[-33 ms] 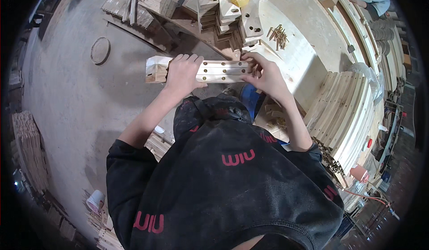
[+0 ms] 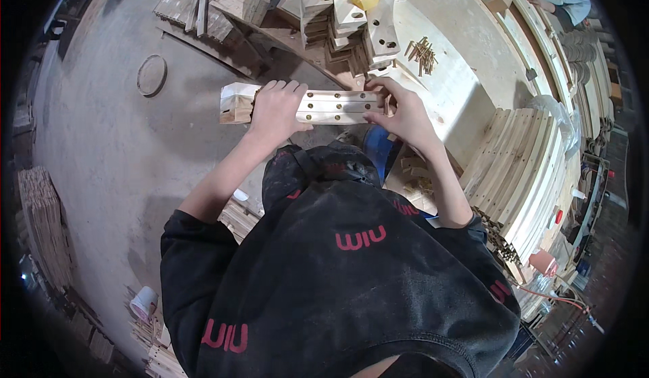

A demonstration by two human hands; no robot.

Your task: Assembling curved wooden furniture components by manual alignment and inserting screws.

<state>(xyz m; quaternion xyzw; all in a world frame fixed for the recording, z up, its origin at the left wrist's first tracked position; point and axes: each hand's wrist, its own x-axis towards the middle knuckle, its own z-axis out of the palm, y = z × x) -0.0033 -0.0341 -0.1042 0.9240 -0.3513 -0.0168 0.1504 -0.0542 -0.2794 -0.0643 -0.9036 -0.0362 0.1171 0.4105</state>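
I am watching from the head view, and my left hand (image 2: 278, 107) is reaching up from the lower left, its forearm (image 2: 220, 175) slanting toward the upper middle of the frame and its back turning toward the camera. Its fingers are clamping on a bundle of wooden strips (image 2: 326, 107), the four fingertips curling over the upper edge while the thumb is lying along the lower edge and pointing right. My right hand (image 2: 405, 113) is coming in from the lower right, its forearm (image 2: 446, 178) leaning leftward as it is rising, with the wrist bending in toward the bundle. Its fingers are curling around the right end, thumb and index standing apart on either side; whether they are pressing tight I cannot tell. The bundle is sitting in the upper middle of the frame between both hands, its long axis running nearly level from left to right. Its face with rows of round holes is facing the camera, and its pale left end is jutting out past my left hand toward the left of the frame. Up and right of the bundle, a pile of brass-coloured fasteners (image 2: 424, 57) is lying on the worktop (image 2: 449, 13), and a stack of notched wooden pieces (image 2: 346, 36) is standing just left of that pile.
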